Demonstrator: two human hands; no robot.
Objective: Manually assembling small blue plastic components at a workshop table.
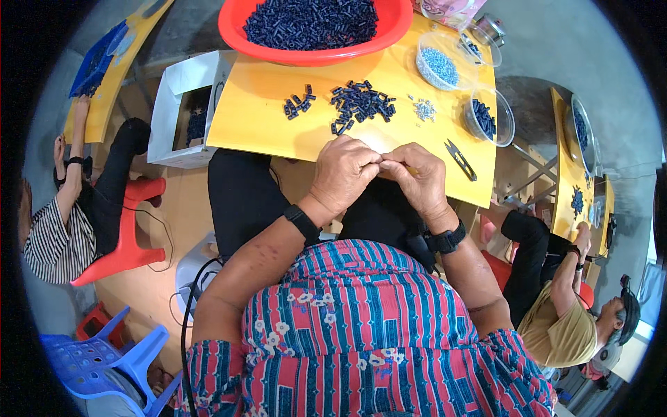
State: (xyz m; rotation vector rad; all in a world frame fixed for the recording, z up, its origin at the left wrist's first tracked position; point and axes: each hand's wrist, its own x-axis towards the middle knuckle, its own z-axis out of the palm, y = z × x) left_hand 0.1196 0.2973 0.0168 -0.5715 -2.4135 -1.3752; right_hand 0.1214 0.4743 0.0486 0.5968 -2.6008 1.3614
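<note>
Your table (278, 128): yellow-orange. Your shirt (361, 326): red-blue stripes, white flower print. Your wristbands (303, 222): black. Far basin (240, 31): red, filled dark-blue pieces. Loose pile (361, 104) on table: dark blue. Far-right bowl (439, 66): clear, light-blue bits. Snips (460, 160): black. Left stool (128, 236): red. Near-left chair (97, 361): blue. Left person's top (52, 247): black-white stripes. Right person's shirt (556, 326): olive-yellow.

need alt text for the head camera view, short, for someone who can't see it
A person's left hand and right hand meet fingertip to fingertip at the near edge of a yellow table. On it lie small dark blue parts, snips and a red basin of more parts.
</note>
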